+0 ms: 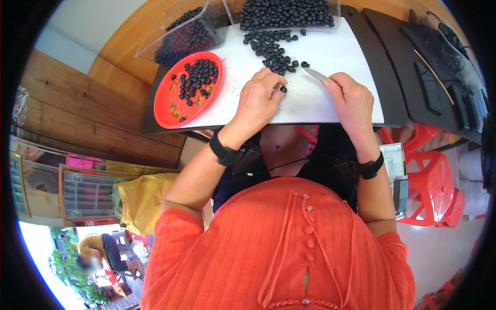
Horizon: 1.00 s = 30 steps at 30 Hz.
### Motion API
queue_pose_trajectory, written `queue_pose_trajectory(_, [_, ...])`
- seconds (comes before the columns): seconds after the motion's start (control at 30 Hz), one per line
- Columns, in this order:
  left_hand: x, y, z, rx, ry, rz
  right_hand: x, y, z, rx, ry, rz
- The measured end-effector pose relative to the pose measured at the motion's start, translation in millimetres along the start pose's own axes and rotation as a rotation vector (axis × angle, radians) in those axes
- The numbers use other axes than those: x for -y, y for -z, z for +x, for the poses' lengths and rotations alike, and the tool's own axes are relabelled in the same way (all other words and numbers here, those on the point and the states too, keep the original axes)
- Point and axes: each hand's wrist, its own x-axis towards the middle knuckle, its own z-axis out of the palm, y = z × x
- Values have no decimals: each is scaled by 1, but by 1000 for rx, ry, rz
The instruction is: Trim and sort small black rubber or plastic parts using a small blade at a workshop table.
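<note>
A small black round piece (283,89) is at the fingertips of the left hand (257,97), near the centre of the upper frame, with thumb and fingers drawn narrowly together on it. To its right, the right hand (353,98) is closed around a small knife (313,75), the blade pointing up and left toward a scatter of similar black pieces (268,49). One single black piece (305,64) lies just beside the knife's tip.

The scatter runs upward over a white board (330,46) to a clear container (289,30) full of the same pieces at the top edge. Left of the left hand, a round red plate (166,98) holds more pieces and some greenish scraps; above it, in the upper left, a second clear container (150,49) is also part-filled with them. Beneath is a dark table (381,72).

Farther out are red stools (429,178) at right, a yellow cloth (147,201) at lower left, and a bent-over seated person (111,250) below that.
</note>
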Motion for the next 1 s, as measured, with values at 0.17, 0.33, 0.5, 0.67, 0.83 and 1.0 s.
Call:
queue_pose_trajectory(0.17, [1,2,1,37,-40,7,2,0,-1,7,-1,-22])
queue_pose_trajectory(0.33, [0,-6,7,-24,-150,152,3,1,-1,13,3,-56])
queue_pose_trajectory(0.5, [7,5,-1,-18,147,-369,10,7,0,87,-32,48])
queue_pose_trajectory(0.67, [1,10,-4,3,427,-921,25,-6,-6,85,33,191])
queue_pose_trajectory(0.83, [9,7,-9,-1,405,-1160,29,-9,-6,102,47,160])
queue_pose_trajectory(1.0, [15,5,-9,62,408,-1293,27,-8,-5,113,-13,234])
